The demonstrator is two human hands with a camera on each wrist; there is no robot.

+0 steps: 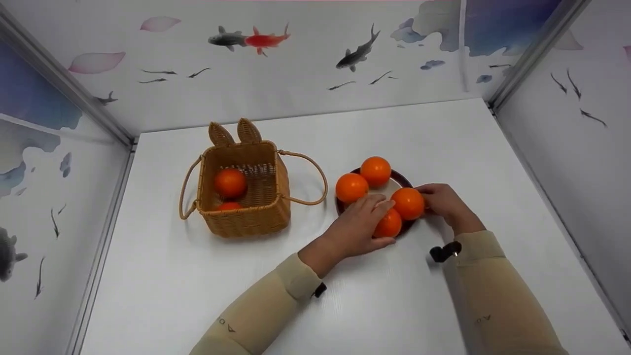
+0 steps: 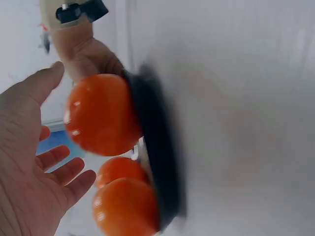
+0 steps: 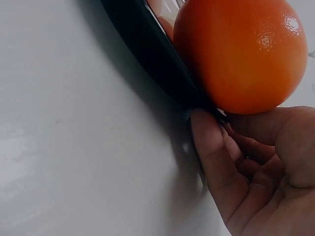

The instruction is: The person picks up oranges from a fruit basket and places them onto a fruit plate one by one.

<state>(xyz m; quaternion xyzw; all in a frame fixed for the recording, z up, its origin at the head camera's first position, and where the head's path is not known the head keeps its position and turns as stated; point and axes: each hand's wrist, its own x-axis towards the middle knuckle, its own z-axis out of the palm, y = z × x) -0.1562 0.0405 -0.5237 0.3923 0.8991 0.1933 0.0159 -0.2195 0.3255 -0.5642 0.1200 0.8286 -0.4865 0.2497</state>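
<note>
I saw a white desk (image 1: pixel 374 305) walled by panels printed with fish. At the left stood a wicker basket (image 1: pixel 244 219) with two loop handles, holding two oranges (image 1: pixel 229 183). To its right sat a dark plate (image 1: pixel 400 179) carrying four more oranges, two at its far side and two near. My left hand (image 1: pixel 362 224) lay over the plate's near edge, fingers straight and relaxed, spread across the nearest orange (image 1: pixel 389 225) without gripping it. Just right of that, the right orange (image 1: pixel 408 203) rested on the plate's rim. My right hand (image 1: pixel 443 202) was at the plate's right edge, fingers curled in behind that orange and touching it and the rim.
</note>
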